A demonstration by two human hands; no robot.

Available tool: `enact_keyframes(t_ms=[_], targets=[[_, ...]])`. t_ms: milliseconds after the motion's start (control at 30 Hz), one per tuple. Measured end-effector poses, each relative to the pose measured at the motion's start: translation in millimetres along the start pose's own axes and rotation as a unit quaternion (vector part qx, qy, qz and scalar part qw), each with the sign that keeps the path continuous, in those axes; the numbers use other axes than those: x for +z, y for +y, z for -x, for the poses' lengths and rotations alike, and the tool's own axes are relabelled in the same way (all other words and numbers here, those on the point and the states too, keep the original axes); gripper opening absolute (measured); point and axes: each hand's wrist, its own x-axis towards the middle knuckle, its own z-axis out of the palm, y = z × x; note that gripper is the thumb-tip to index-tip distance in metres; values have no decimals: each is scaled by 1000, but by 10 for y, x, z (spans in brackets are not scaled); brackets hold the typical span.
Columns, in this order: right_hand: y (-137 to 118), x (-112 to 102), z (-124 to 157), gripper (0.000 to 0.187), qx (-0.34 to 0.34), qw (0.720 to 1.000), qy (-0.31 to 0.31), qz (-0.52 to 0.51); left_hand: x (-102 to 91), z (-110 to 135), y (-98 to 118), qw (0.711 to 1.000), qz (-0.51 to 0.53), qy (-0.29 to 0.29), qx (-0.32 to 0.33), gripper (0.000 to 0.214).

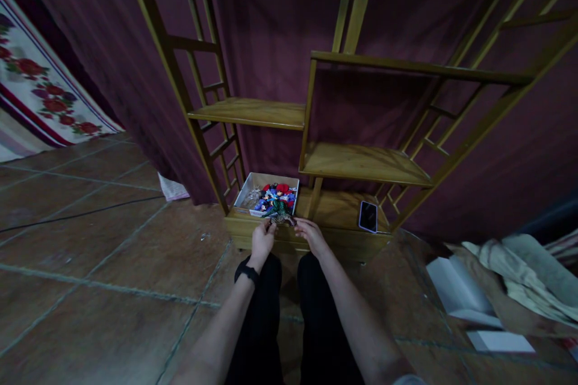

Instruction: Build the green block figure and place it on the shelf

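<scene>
By the white box (262, 180), I've left hand (263, 238) and right hand (309, 232) fingers pinching a green-brown trinket (279, 216), probably light, delicate, best held by its ends.

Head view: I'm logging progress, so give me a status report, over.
Left hand, right hand holding green item. Item at white box's front edge, detail unclear. Phone off right, clear of both hands.

Head-height view, forward and steeply down
</scene>
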Motion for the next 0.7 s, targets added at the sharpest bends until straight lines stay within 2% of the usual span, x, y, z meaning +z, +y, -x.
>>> enact_keyframes(t_ms=[100,200,433,700], targets=[[-27,8,22,31,-23,999,15,39,15,-31,-48,999,32,-2,-13,24],[-48,23,45,29,-38,997,5,59,23,-45,-65,997,69,-7,-39,28],[-63,67,79,38,10,999,-35,0,-1,-33,2,983,155,-42,-90,36],[-70,86,102,43,11,997,-74,-19,-28,-32,-1,976,180,-72,-104,40]])
